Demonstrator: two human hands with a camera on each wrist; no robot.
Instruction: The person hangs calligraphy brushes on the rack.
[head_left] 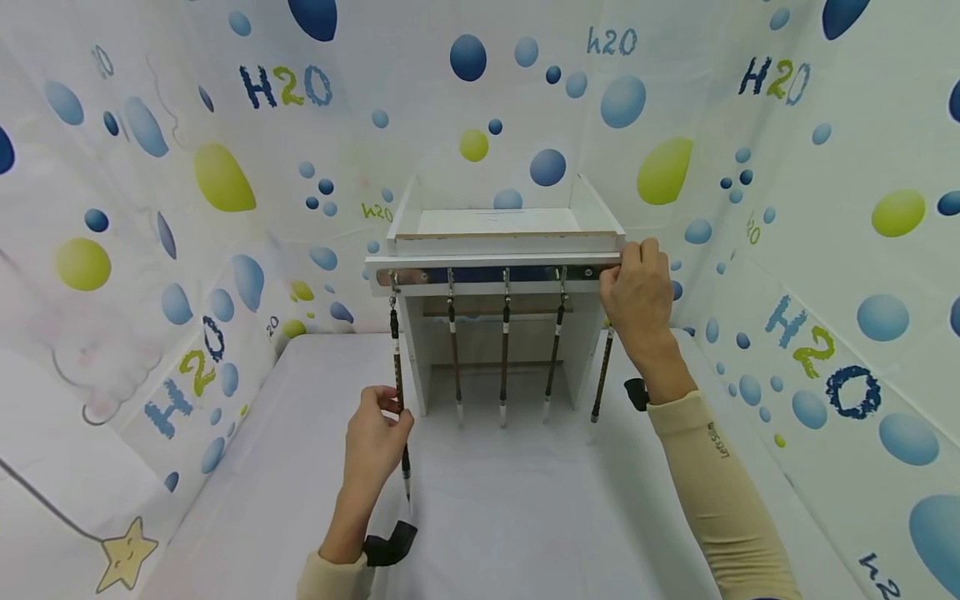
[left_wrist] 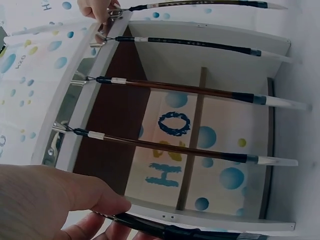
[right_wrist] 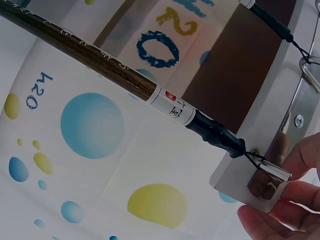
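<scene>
A row of calligraphy brushes hangs by cord loops from hooks on a metal rail (head_left: 478, 275), fixed along the front board of a small white shelf (head_left: 510, 247). At the left end, my left hand (head_left: 375, 442) pinches the handle of the leftmost brush (head_left: 396, 333) between thumb and fingers; its tip points down. My right hand (head_left: 641, 287) grips the right end of the rail board, beside the hook (right_wrist: 275, 171) of the rightmost brush (right_wrist: 115, 65). That brush hangs free below the hand. Between the hands hang the other brushes, including a brown one (head_left: 505, 358).
The shelf has an open lower bay with a side panel (head_left: 415, 358) and a cross bar. It stands on a white tabletop (head_left: 495, 508). Behind and at both sides hangs a white curtain (head_left: 420, 67) printed with bubbles and lettering.
</scene>
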